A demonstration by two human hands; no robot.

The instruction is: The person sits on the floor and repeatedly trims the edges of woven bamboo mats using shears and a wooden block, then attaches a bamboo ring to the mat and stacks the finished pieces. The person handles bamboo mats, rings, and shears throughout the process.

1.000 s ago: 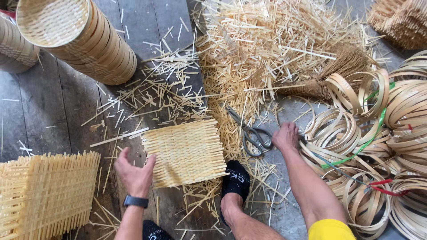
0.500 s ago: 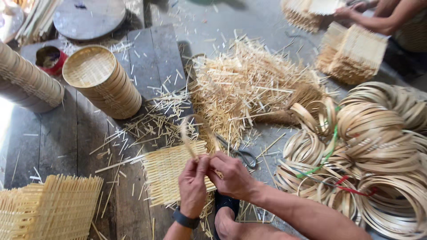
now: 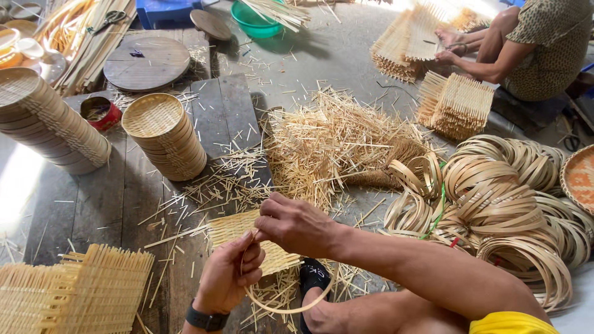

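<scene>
At my far left lies a pile of flat woven bamboo mats with loose fringed ends (image 3: 68,291), and above it a tall leaning stack of round woven bamboo trays (image 3: 46,120) beside a shorter stack of the same trays (image 3: 164,136), all parked on the dark wooden planks (image 3: 99,210) where they stay within reach.

My left hand (image 3: 229,278) sits low in the middle, its fingers closed together on one end of a thin pale bamboo strip bent into a hoop (image 3: 291,306). My right hand (image 3: 294,226) comes over the top, thumb and fingers pinched on the strip's other end right against the left fingertips, so the two ends meet and the loop hangs down between my hands and a foot in a black sandal (image 3: 312,275). Under the hands rests a small square woven bamboo mat (image 3: 238,229), probably laid there as the next piece at hand.

Further right spreads a heap of short bamboo offcuts (image 3: 334,145), then a big tangle of coiled bamboo hoops (image 3: 501,198). At top right another seated person (image 3: 532,43) handles stacked fringed mats (image 3: 455,105), well apart from me.
</scene>
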